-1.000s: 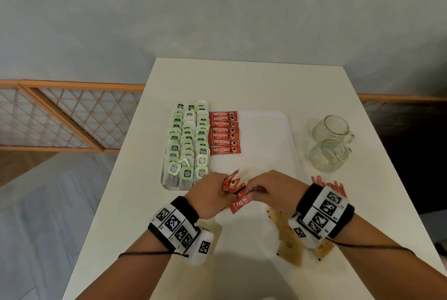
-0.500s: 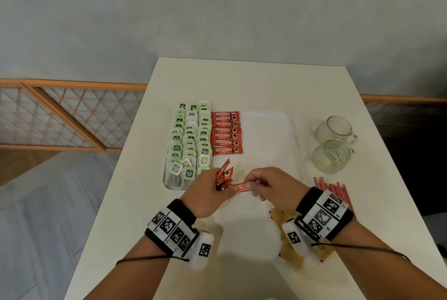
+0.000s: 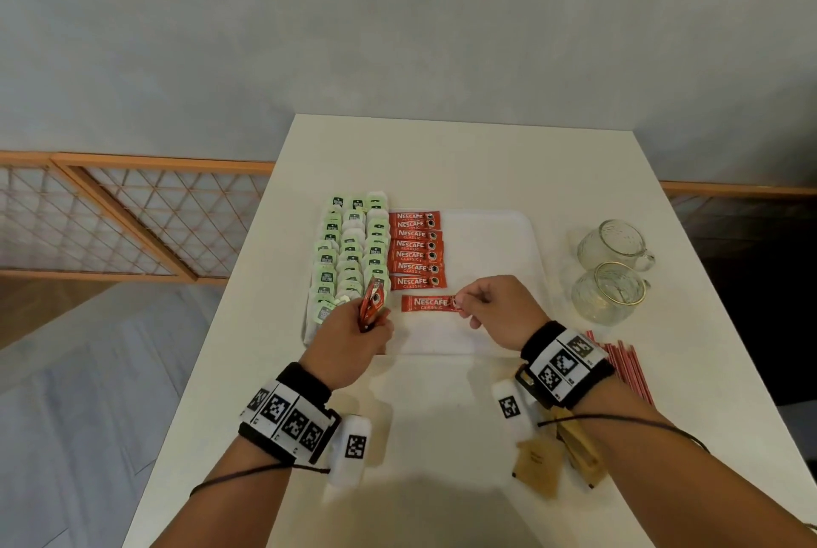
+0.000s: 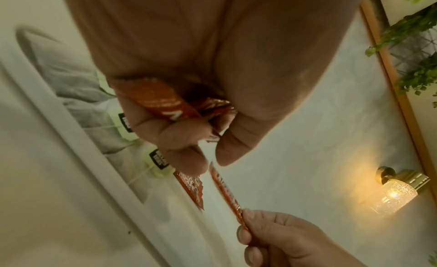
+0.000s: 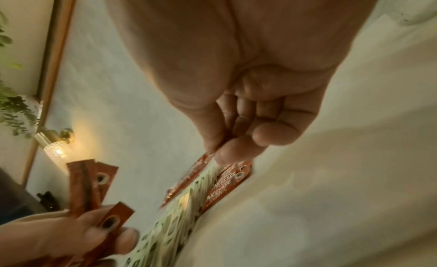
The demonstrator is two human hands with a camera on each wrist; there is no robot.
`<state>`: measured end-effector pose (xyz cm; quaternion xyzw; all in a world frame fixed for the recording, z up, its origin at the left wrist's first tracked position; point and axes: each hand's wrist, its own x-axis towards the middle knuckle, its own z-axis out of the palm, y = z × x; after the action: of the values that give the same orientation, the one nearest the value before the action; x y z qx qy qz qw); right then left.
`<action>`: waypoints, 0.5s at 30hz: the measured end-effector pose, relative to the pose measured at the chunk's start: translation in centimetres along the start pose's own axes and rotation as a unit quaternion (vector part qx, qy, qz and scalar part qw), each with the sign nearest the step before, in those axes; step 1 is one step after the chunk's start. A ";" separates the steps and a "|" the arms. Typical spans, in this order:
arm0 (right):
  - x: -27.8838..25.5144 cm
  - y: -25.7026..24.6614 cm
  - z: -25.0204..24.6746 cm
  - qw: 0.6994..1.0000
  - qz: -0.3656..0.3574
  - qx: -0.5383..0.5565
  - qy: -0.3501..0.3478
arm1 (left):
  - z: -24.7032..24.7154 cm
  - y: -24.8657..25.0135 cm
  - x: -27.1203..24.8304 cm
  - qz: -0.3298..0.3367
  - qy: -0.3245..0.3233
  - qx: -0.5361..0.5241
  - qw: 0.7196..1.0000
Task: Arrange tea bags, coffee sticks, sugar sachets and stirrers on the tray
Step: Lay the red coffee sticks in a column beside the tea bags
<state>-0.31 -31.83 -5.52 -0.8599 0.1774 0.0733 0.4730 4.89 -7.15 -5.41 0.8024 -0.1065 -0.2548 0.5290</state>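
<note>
A white tray (image 3: 486, 238) lies on the table. Green-tagged tea bags (image 3: 351, 251) fill its left side in three columns. Beside them runs a column of red coffee sticks (image 3: 415, 251). My right hand (image 3: 462, 304) pinches one end of a single coffee stick (image 3: 426, 303) just below that column, low over the tray. In the right wrist view that coffee stick (image 5: 187, 179) hangs from the thumb and forefinger. My left hand (image 3: 367, 326) grips a small bunch of coffee sticks (image 3: 371, 302) upright at the tray's near left; the bunch (image 4: 165, 103) also shows in the left wrist view.
Two glass mugs (image 3: 612, 271) stand right of the tray. Red stirrers (image 3: 623, 366) lie near the right edge of the table. Brown sugar sachets (image 3: 557, 454) lie under my right forearm. A wooden lattice railing (image 3: 110, 220) runs behind the table on the left.
My right hand drew one coffee stick out of the bunch and carried it forward and right onto the tray below the column. My left hand moved forward with the rest.
</note>
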 end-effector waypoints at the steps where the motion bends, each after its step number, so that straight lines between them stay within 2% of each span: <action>1: 0.6 0.0 0.1 1.000 0.015 -0.005 0.009 | -0.1 0.0 -0.1 -0.002 0.001 0.001 1.000; 6: 2.6 -0.2 1.5 0.996 0.078 -0.030 0.014 | -0.3 -0.1 -0.8 0.005 -0.014 0.066 0.998; 15: 4.2 -1.7 2.8 0.993 0.098 -0.061 0.021 | -0.2 0.0 -1.4 -0.018 -0.020 0.041 0.999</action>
<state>4.33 -29.69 -6.93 -0.8669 0.2657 0.1123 0.4065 3.81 -6.38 -4.96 0.8198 -0.1131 -0.2758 0.4889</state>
